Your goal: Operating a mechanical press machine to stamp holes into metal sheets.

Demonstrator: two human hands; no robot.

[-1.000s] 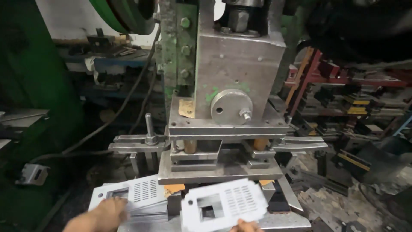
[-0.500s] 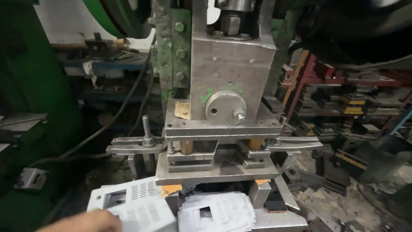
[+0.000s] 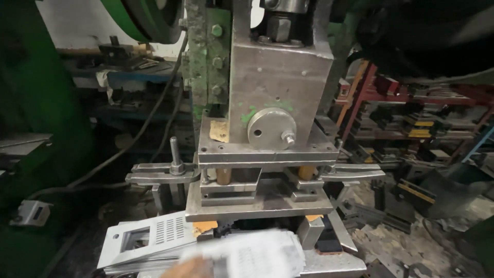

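In the head view, a hand (image 3: 191, 268) is showing at the six o'clock edge, touching a blurred white perforated plate (image 3: 252, 253) under the grey press (image 3: 278, 103). Which hand it is, and whether its fingers are gripping, I cannot tell. The plate's long axis is running from nine to three o'clock. At eight o'clock, a stack of plates (image 3: 146, 239) is lying flat, its slotted end pointing toward three o'clock.

My view is dim at the edges, with light falling on the steel press (image 3: 280, 98). The white perforated plate (image 3: 252, 255) at bottom smears with motion blur.
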